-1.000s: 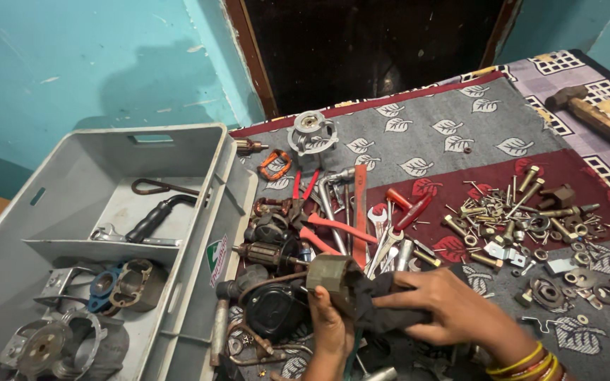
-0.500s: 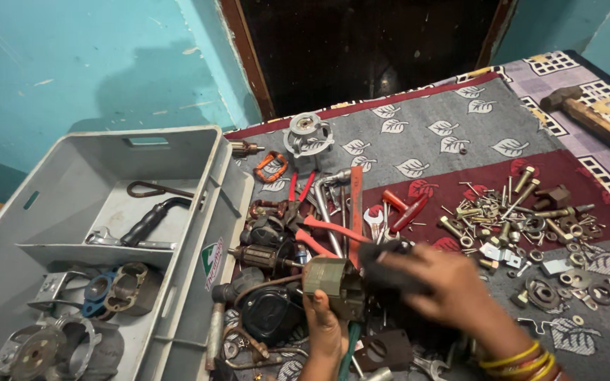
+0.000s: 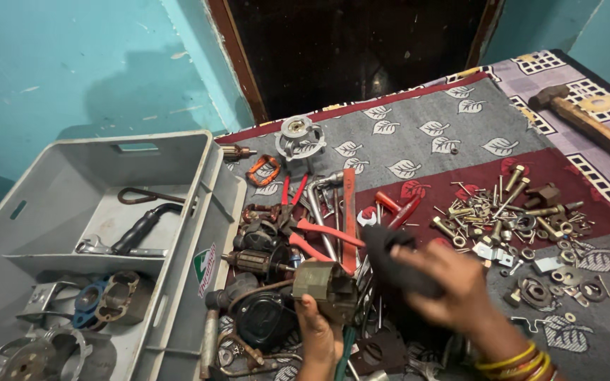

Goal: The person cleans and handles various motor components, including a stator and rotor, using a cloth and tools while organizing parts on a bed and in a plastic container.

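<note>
Brass-coloured motor part [image 3: 324, 288] stands upright, gripped in the left hand [image 3: 319, 335] fingers; the right hand [image 3: 453, 289], just to its right, clutches a dark cloth [image 3: 397, 261] beside it.

A cloth [image 3: 460, 134] with leaf shapes, grey and dark red, covers the flat place. A grey bin [image 3: 58, 233] sits on it at the left. A hammer [image 3: 587, 123] lies at the upper right. A heap of bolts [image 3: 510, 212] lies at the right. Red pliers [image 3: 305, 229] and old motor parts [image 3: 262, 261] lie in the middle.
</note>
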